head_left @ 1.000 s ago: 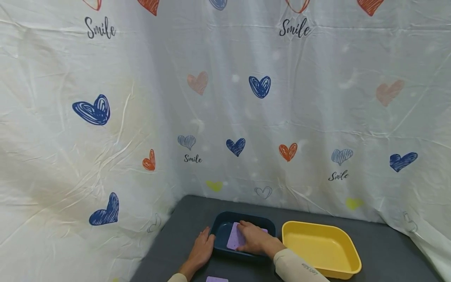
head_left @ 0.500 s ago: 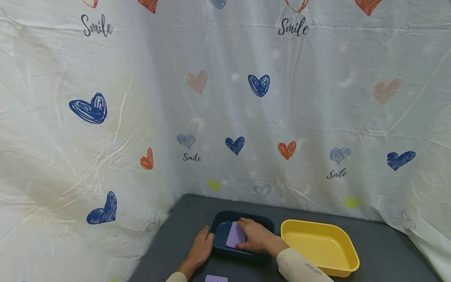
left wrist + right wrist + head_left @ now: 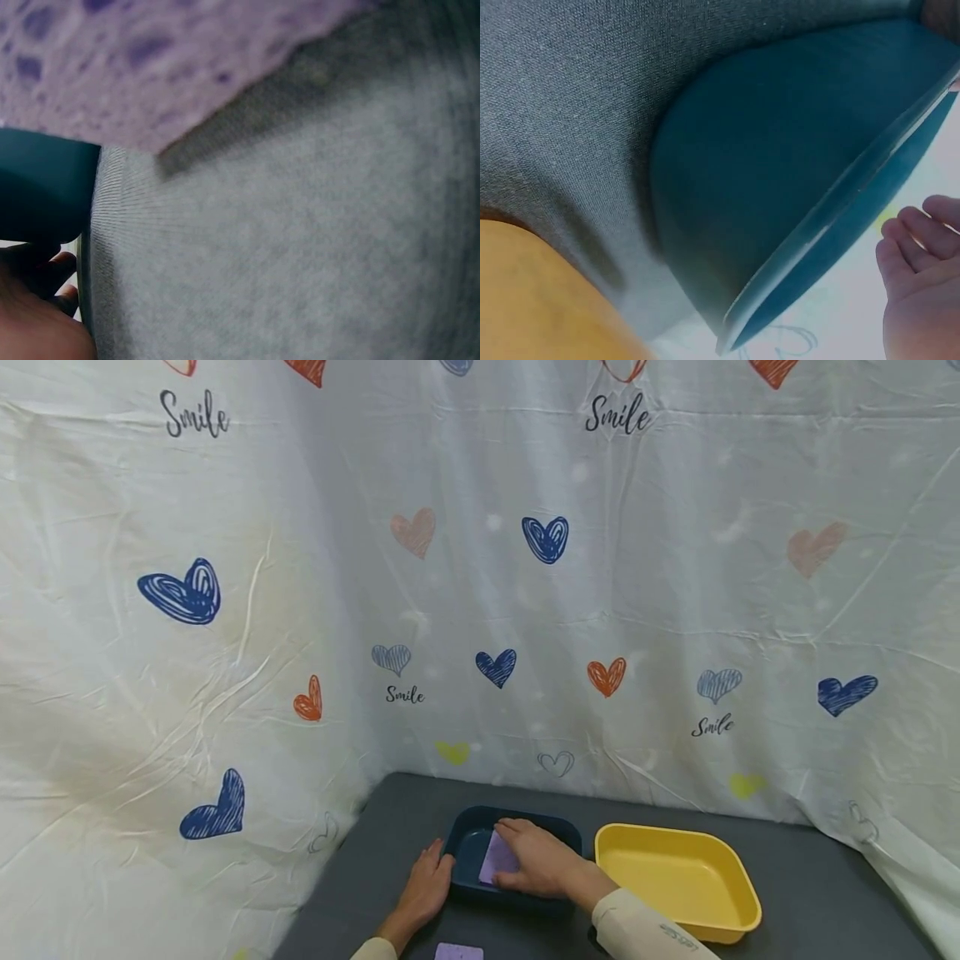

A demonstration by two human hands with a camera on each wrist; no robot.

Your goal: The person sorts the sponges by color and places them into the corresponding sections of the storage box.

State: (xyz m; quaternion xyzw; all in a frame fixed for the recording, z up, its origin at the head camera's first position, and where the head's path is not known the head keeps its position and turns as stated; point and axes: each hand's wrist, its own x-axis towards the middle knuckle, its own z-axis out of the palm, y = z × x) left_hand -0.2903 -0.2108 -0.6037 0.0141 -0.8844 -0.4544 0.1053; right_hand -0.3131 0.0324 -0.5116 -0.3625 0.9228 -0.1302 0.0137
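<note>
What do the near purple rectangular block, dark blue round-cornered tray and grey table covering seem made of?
Purple block: likely matte sponge, given its open pores. Dark blue tray: probably moulded plastic, smooth with a thin rim. Grey covering: apparently matte woven fabric, from its fine grain.

Head view, 6 o'clock: sponge (image 3: 496,862) in blue tray (image 3: 510,900) partly hidden by right hand (image 3: 543,860), grip unclear | bottom edge: second sponge (image 3: 459,952) cut off | 5 o'clock: sleeve print (image 3: 678,937) too small | right-wrist view, 8 o'clock: yellow tray (image 3: 544,292) blurred, cut off
</note>
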